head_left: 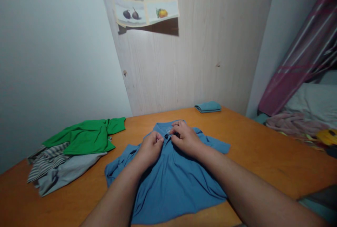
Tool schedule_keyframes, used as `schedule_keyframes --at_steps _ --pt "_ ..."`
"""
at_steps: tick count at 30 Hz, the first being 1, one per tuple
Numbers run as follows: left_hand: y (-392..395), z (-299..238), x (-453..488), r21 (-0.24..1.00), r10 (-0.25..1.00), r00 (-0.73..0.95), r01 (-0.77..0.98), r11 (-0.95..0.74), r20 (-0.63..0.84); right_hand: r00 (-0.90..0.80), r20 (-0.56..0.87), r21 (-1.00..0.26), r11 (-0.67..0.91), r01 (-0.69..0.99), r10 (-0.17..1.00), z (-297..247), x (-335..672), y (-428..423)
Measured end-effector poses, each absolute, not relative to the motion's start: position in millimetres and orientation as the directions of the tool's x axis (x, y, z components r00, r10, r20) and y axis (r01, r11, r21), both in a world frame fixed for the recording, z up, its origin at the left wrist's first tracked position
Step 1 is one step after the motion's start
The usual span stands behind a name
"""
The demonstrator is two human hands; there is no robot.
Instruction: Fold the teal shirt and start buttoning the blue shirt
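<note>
A blue short-sleeved polo shirt (171, 185) lies front up on the table, its collar pointing away from me and its body wrinkled. My left hand (153, 145) is closed, pinching the fabric at the left side of the neck opening. At the right side of the collar, my right hand (185, 137) has its fingers curled round the collar edge, with the thumb low by the placket. Both hands partly cover the collar, and my forearms hide some of the shirt's sides. A small dark patch shows inside the neck opening between the hands.
On the orange-brown table (252, 149), a green shirt (88, 135) tops a loose pile with striped (48, 160) and grey garments (70, 174) at left. A folded blue-green cloth (208, 107) lies by the back wall. Beyond the right edge are a pink curtain (292, 62) and bedding (313, 102).
</note>
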State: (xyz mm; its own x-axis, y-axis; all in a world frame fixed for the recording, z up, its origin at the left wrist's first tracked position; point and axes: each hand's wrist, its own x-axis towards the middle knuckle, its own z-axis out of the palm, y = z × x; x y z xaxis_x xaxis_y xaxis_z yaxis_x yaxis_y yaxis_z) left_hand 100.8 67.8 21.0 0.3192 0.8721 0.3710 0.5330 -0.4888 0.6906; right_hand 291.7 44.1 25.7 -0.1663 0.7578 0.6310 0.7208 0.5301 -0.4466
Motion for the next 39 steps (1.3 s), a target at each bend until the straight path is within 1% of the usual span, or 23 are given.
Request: schedule_keyframes --at_steps 2,6,11,14,19,22,25,28,32,35,39 --pt "66 22 102 0.72 0.882 0.3 0.51 -0.47 0.362 -0.188 0.645 -0.456 0.571 0.682 0.74 28 293 42" --pt "62 25 106 0.772 0.898 0.293 0.464 -0.433 0.328 -0.254 0.581 -0.514 0.591 0.622 0.773 32 294 39" --pt "57 30 108 0.866 0.912 0.322 0.345 -0.361 0.253 -0.347 0.576 -0.481 0.65 0.588 0.74 36 297 37" --pt "53 32 109 0.916 0.918 0.34 0.264 -0.303 0.206 -0.364 0.565 -0.486 0.655 0.579 0.741 40 298 34" --pt "48 38 110 0.966 0.909 0.383 0.125 -0.225 0.163 -0.304 0.541 -0.514 0.594 0.619 0.784 44 296 31" --pt "44 41 111 0.98 0.914 0.38 0.081 -0.184 0.14 -0.262 0.512 -0.593 0.558 0.581 0.818 44 295 31" --pt "41 43 112 0.99 0.923 0.368 0.046 -0.136 0.109 -0.233 0.444 -0.698 0.497 0.515 0.865 42 294 32" --pt "41 43 112 0.994 0.923 0.375 0.032 -0.102 0.083 -0.224 0.409 -0.742 0.465 0.483 0.885 40 294 33" --pt "42 44 111 0.994 0.908 0.411 0.038 -0.103 0.078 -0.218 0.406 -0.733 0.459 0.503 0.888 39 294 34" --pt "42 43 111 0.992 0.91 0.406 0.052 -0.114 0.084 -0.234 0.384 -0.748 0.45 0.488 0.893 39 296 35" --pt "40 43 110 0.993 0.909 0.409 0.042 -0.11 0.083 -0.269 0.284 -0.856 0.37 0.362 0.92 38 298 36"
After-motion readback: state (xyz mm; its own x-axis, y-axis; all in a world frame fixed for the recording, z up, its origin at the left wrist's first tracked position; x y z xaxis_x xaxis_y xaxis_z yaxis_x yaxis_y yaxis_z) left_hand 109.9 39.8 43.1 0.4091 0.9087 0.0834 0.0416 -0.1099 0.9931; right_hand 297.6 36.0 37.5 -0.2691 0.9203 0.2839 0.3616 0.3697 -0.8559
